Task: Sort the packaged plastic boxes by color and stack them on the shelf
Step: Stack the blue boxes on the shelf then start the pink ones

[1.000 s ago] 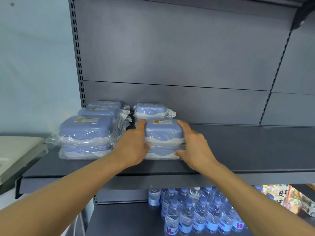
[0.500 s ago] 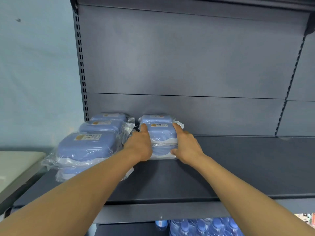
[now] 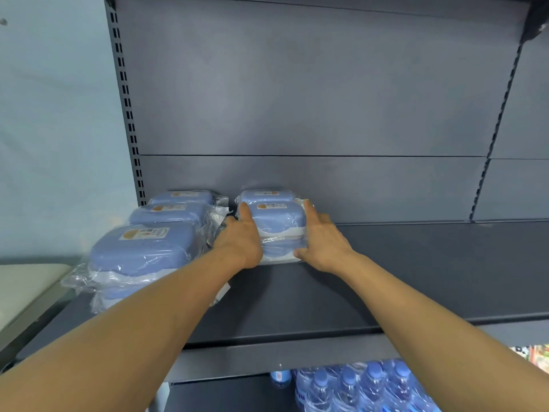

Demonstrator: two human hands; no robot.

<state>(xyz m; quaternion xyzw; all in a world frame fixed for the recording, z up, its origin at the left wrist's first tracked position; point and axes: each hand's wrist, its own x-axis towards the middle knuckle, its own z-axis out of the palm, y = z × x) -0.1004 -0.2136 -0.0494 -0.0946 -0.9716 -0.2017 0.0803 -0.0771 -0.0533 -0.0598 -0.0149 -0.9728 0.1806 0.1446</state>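
- Both arms are stretched out over the grey shelf (image 3: 386, 292), and each hand is on the same stack of blue boxes (image 3: 280, 230).
- The left hand (image 3: 240, 242) presses flat against the stack's left side, index finger lying up over the top box's lid. That grip is half-closed on the stack.
- The right hand (image 3: 323, 242) takes the opposite side, index finger up along the right edge and thumb tucked low against the bottom box. It too is clamped on the stack.
- The stack sits between the two palms, two wrapped boxes high, resting on the shelf.
- Just beyond the fingertips, another blue box (image 3: 261, 195) stands against the back panel (image 3: 297, 114), touching the held stack or nearly so.
- Left of the left hand runs a row of wrapped blue boxes (image 3: 142, 251), three deep from front to back, their plastic film crinkled and loose at the edges. The left forearm crosses over the nearest one's wrap.
- Below the arms, under the shelf lip, water bottles (image 3: 356, 388) with blue caps stand packed together.
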